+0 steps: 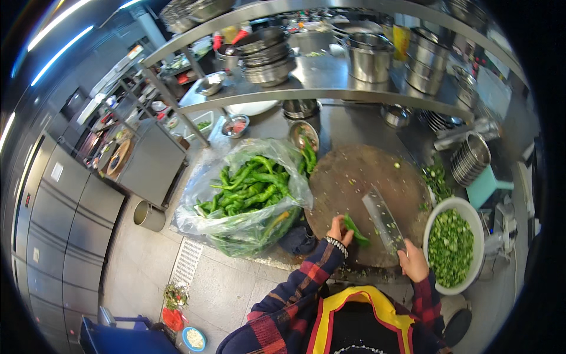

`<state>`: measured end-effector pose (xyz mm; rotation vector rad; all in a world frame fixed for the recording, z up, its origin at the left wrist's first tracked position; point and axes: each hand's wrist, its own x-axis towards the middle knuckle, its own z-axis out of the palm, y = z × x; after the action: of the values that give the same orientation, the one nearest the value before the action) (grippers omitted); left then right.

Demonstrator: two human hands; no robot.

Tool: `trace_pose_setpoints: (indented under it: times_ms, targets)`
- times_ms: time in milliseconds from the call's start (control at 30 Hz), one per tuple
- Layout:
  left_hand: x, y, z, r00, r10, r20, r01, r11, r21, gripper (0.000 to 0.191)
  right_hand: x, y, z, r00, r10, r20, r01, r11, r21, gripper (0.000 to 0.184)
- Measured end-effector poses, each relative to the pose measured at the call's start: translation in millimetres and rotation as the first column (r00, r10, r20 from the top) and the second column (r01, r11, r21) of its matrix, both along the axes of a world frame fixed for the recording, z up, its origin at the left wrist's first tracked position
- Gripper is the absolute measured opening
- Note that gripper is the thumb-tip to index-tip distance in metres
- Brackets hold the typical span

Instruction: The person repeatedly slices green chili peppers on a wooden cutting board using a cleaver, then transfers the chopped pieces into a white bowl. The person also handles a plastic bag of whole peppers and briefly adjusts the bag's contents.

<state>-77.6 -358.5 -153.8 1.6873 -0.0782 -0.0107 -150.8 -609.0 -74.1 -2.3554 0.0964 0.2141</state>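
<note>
On the round wooden chopping block (340, 177), my left hand (339, 230) holds a green pepper (357, 232) near the front edge. My right hand (414, 260) grips the handle of a cleaver (382, 217), its broad blade lying over the block with green bits stuck to it. Left of the block, a clear plastic bag (194, 221) stands open, full of long green peppers (256, 186). To the right, a white bowl (428, 241) is heaped with chopped green peppers (451, 248).
A steel shelf (327, 94) crosses above the counter's back, bearing stacked pans (267, 57) and steel pots (369, 59). Behind the block sits a small bowl (305, 132). Cut greens (437, 179) and stacked steel cups (471, 159) lie at right. A metal bin (149, 216) stands on the floor.
</note>
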Motion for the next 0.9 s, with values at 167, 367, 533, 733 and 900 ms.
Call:
trace_pose_setpoints:
  times_ms: [167, 367, 533, 733, 900]
  targets:
    - [-5, 9, 9, 0.935, -0.049, 0.351, -0.218, 0.702, 0.678, 0.053, -16, 12, 6, 0.986, 0.159, 0.055, -0.131, 0.93, -0.344, 0.024]
    - [-5, 9, 6, 0.716, -0.35, 0.604, -0.131, 0.783, 0.608, 0.031, -14, 10, 15, 0.974, 0.193, 0.118, -0.157, 0.951, -0.265, 0.02]
    - [0, -4, 0, 0.678, -0.326, 0.659, -0.158, 0.81, 0.564, 0.028, -21, 10, 34, 0.965, 0.211, 0.154, -0.162, 0.945, -0.285, 0.015]
    - [1, -3, 0, 0.706, -0.351, 0.615, -0.131, 0.789, 0.601, 0.029, -23, 12, 50, 0.941, 0.331, 0.074, -0.282, 0.884, -0.374, 0.017]
    - [2, -3, 2, 0.712, -0.348, 0.61, -0.123, 0.794, 0.596, 0.027, 13, 40, 31, 0.924, 0.37, 0.093, -0.323, 0.889, -0.325, 0.015]
